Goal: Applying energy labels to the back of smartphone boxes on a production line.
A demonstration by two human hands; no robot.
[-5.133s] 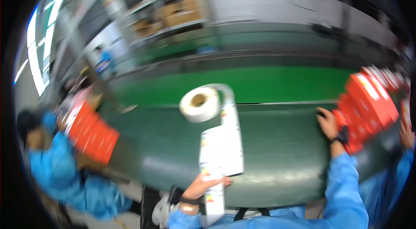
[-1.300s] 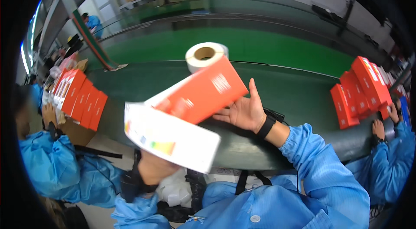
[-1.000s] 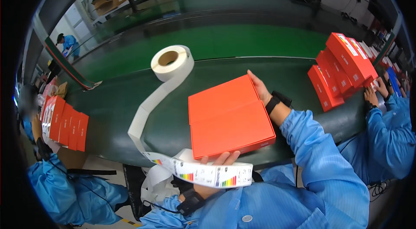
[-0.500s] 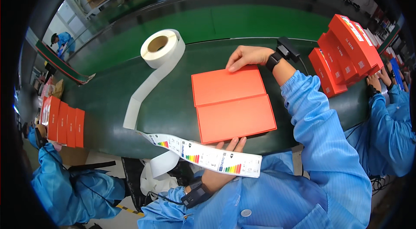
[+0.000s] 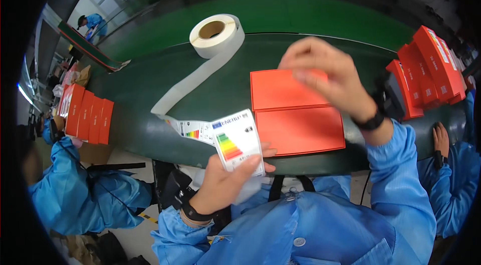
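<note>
My left hand [image 5: 220,180] grips the end of a strip of white labels [image 5: 238,140] near the table's front edge. The labels carry colored bars and lie face up, tilted, under my thumb. Its fingertips show beside the near box. From there the strip runs left and back to a label roll [image 5: 215,35]. Two flat red boxes lie against each other, a far box [image 5: 278,92] and a near box [image 5: 303,132]. Over the far box hovers my right hand [image 5: 333,72], somewhat blurred, fingers bent, thumb apart and nothing visible in it.
Red boxes [image 5: 85,114] stand in a row at the left end of the dark green table [image 5: 130,84]. More red boxes [image 5: 431,69] are stacked at the right. Co-workers in blue sit on both sides; one's hand [image 5: 441,140] rests at the right edge.
My left hand has come up from under the strip and now pinches its end, lifting and tilting it. My right hand has left the far box's back edge and risen. The whole view has shifted.
</note>
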